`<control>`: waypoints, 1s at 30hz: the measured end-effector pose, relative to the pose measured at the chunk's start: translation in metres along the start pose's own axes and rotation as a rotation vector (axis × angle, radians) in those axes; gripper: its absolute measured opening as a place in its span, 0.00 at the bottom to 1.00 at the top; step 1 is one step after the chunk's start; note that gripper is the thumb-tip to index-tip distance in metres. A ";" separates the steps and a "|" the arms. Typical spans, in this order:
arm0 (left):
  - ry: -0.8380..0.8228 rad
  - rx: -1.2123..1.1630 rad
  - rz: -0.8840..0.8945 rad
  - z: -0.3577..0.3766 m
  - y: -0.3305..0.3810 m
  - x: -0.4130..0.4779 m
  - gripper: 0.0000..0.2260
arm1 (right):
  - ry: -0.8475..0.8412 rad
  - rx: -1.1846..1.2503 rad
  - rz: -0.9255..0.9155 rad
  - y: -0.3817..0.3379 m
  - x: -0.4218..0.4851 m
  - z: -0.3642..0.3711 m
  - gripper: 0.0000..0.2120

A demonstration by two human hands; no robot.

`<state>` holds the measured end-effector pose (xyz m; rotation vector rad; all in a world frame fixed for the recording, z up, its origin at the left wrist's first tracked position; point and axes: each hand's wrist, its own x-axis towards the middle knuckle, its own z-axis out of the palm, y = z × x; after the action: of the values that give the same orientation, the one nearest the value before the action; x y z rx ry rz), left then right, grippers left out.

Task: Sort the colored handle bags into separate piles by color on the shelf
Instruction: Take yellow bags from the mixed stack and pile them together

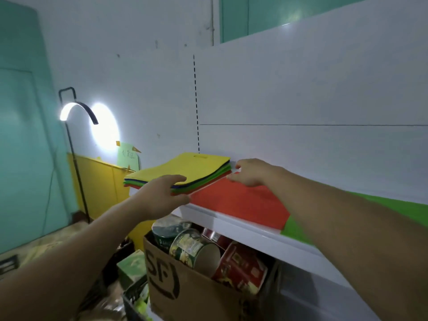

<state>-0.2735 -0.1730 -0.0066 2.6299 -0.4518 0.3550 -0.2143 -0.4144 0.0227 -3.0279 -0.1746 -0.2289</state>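
A mixed stack of flat handle bags (pixel 185 169) lies at the left end of the white shelf (pixel 234 224); a yellow bag tops it, with blue, green and red layers beneath. Next to it on the right lies a red bag (pixel 238 202), and a green bag (pixel 393 207) shows further right, partly hidden by my right arm. My left hand (pixel 162 195) grips the front edge of the stack, fingers on top and thumb below. My right hand (pixel 249 171) pinches the far corner of the red bag beside the stack.
Below the shelf stands a cardboard box (pixel 176 288) full of cans. A lit floor lamp (pixel 74 112) and a yellow cabinet (pixel 97 181) are at the left by the wall. Green packages and clutter lie on the floor.
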 end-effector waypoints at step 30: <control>-0.244 0.038 0.208 -0.027 -0.207 0.200 0.25 | 0.036 -0.079 0.443 -0.096 0.178 0.050 0.33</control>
<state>-0.0186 -0.0358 0.0008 2.6806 -0.8091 0.1057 -0.0444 -0.2954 0.0099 -3.0332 0.5136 -0.2538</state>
